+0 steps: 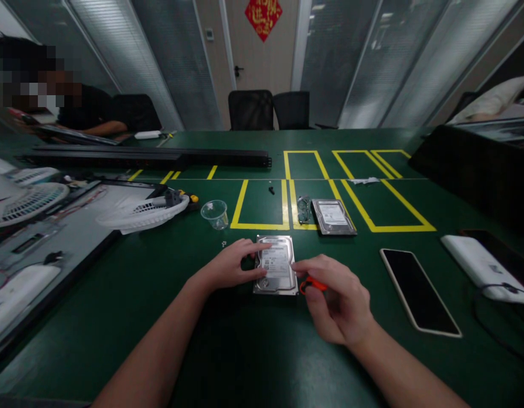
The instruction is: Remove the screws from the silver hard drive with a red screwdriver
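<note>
A silver hard drive (283, 283) lies label up on the green table in front of me. My left hand (239, 263) rests on its left side, index finger and thumb spread apart over the label. An orange-handled tool (316, 283) is held in the curled fingers of my right hand (341, 297), beside the drive's right edge; the index fingertip reaches that edge. The tool's working end is too small to make out. A second hard drive (333, 217) lies farther back to the right, with a clear plastic piece (303, 209) at its left.
Behind my left hand stands a clear plastic cup (214, 214). White fans (147, 212) and a large panel (92, 207) lie left. A phone (419, 292) and white device (485, 266) lie right. A long black bar (151, 157) crosses behind. A person sits back left.
</note>
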